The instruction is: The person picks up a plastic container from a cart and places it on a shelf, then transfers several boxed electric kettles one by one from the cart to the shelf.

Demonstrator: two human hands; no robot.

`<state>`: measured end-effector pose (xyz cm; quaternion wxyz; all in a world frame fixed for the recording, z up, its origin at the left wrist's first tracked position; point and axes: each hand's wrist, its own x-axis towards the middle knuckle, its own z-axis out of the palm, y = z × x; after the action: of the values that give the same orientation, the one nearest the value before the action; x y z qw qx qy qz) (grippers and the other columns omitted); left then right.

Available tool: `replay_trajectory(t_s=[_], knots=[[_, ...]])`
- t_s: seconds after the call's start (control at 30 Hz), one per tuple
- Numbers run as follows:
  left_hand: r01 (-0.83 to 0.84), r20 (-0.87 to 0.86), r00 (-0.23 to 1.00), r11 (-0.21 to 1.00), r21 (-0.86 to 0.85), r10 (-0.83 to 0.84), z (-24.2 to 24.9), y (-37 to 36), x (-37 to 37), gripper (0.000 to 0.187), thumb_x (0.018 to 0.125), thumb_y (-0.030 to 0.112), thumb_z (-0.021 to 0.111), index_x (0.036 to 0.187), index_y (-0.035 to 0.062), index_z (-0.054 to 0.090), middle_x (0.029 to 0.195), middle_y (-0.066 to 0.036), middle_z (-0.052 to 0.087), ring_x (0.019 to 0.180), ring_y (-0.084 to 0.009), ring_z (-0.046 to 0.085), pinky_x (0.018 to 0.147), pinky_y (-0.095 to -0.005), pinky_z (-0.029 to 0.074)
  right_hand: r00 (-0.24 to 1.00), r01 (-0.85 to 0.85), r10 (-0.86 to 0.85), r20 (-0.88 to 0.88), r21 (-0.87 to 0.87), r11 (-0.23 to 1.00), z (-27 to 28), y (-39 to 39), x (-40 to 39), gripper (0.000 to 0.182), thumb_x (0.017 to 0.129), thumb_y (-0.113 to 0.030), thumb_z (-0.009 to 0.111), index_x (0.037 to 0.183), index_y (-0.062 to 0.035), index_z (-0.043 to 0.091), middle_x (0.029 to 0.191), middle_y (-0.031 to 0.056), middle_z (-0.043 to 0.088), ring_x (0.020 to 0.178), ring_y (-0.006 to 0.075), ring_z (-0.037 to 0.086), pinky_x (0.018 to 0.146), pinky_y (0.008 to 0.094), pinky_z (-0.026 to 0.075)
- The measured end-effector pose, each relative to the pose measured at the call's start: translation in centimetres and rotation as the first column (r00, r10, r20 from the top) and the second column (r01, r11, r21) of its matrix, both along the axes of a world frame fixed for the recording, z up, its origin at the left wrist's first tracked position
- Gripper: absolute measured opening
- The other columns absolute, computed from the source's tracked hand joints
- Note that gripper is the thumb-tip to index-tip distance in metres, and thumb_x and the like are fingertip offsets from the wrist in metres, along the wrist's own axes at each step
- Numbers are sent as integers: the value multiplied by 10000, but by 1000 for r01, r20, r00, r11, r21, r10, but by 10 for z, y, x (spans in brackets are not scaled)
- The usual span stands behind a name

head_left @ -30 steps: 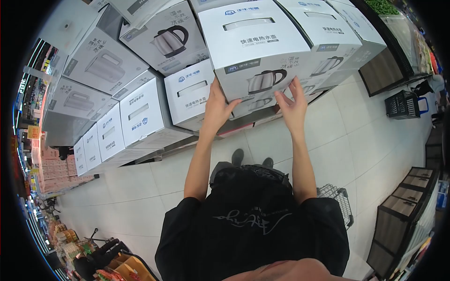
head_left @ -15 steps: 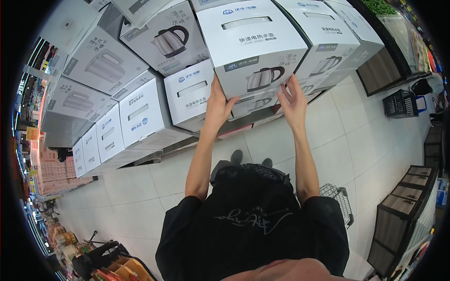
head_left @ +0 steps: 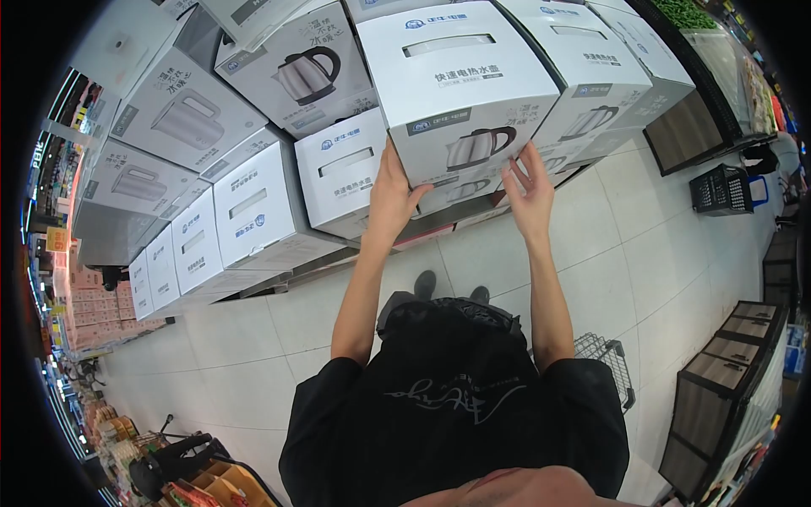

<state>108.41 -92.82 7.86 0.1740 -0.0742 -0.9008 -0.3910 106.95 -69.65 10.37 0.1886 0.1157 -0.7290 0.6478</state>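
Note:
A white electric kettle box (head_left: 460, 72) with a carry slot and a printed steel kettle sits atop a stack at the upper middle. My left hand (head_left: 393, 194) presses its lower left corner, fingers along the side and thumb at the bottom front edge. At the lower right corner, my right hand (head_left: 530, 196) has its fingers against the box, the palm turned partly up. Together both hands hold the box from its two sides. Directly left and lower stands another kettle box (head_left: 338, 173); to the right is a similar kettle box (head_left: 596, 63).
More kettle boxes (head_left: 249, 211) line the display on the left. A wire cart (head_left: 606, 363) is beside me at right, on the tiled floor (head_left: 583, 262). Farther right are a black basket (head_left: 721, 191) and a dark wooden cabinet (head_left: 718, 389). A person stands at the far right edge.
The held kettle box has shifted slightly towards me and to the right. The kettle box to its right also appears slightly lower in view. Both hands keep nearly the same places.

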Motion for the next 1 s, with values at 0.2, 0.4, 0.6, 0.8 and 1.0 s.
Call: replay_trajectory(t_s=[0.2, 0.4, 0.6, 0.8, 1.0], knots=[[-46, -96, 995, 984, -172, 30, 4, -3, 3, 916, 697, 267, 780, 1346, -125, 265, 1348, -297, 406, 1192, -452, 450, 1083, -470, 311, 999, 36, -35, -7, 92, 995, -26, 11, 13, 556, 848, -21, 617, 1349, 69, 394, 1337, 213, 478, 1225, 260, 492, 1002, 363, 434], [-43, -151, 988, 972, -232, 8, 2, -1, 2, 841, 722, 265, 759, 1311, -139, 315, 1347, -294, 410, 1189, -424, 460, 1100, -512, 256, 996, 23, -32, 78, 106, 994, -63, -1, 26, 565, 861, -59, 607, 1361, 67, 376, 1376, 227, 443, 1251, 287, 473, 1020, 358, 410], [-31, -153, 988, 965, -261, -10, 8, 0, 2, 822, 725, 256, 753, 1299, -150, 328, 1347, -300, 408, 1199, -416, 454, 1094, -519, 260, 997, 44, -50, 59, 102, 994, -73, -7, 21, 578, 857, -48, 604, 1371, 63, 364, 1378, 237, 438, 1269, 303, 453, 1029, 369, 398], [-34, -145, 990, 969, -244, -1, -1, -3, 0, 840, 721, 274, 754, 1301, -156, 324, 1343, -302, 410, 1202, -405, 459, 1097, -516, 259, 997, 49, -58, 51, 161, 986, -67, -4, 23, 575, 843, -31, 606, 1363, 62, 379, 1394, 233, 423, 1268, 303, 457, 1017, 359, 401], [-63, -133, 991, 959, -277, 26, 1, -3, 2, 874, 710, 295, 758, 1306, -164, 315, 1343, -301, 413, 1209, -384, 466, 1105, -508, 246, 991, 120, -93, -100, 323, 939, -36, -11, 25, 629, 843, -21, 593, 1403, 45, 316, 1448, 227, 345, 1335, 324, 361, 1066, 378, 326]])
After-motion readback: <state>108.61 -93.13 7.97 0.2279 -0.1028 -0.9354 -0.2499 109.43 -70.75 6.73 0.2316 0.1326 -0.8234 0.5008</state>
